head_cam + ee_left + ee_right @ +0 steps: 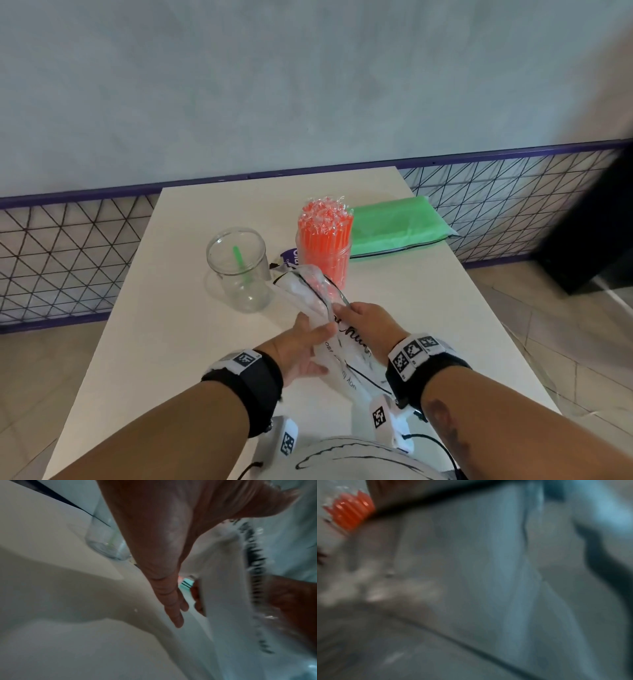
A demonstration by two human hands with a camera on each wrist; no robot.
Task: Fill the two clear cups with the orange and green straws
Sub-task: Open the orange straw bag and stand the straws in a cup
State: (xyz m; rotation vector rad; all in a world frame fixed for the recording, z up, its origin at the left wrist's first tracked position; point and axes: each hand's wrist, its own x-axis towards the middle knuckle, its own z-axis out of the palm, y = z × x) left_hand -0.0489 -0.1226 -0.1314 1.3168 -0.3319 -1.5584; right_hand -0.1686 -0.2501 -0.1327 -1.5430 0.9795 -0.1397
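The left hand holds a clear plastic bag with black script printed on it; the thumb lies over the top of the bag, and the fingers below are stretched rather straight, so it is more a pinch between thumb and palm side than a full grasp. The right hand, just to the right of the left one, pinches the same bag at its dark edge with curled fingers. The right wrist view is very blurred and shows mostly the bag film.

The bag lies slanted between both hands and reaches away from them toward the cups. Its far end seems nearly empty; I cannot tell if some straws are inside.

Just beyond the left hand, a little to its left, stands a clear cup upright on the white table, with one green straw leaning inside. Beyond the right hand, just beside the far end of the bag, stands the second clear cup, full of wrapped orange straws standing upright. Further away and to the right of the right hand lies a flat pack of green straws on the table. Behind the table there is a wire mesh fence with a purple rail and a grey wall.
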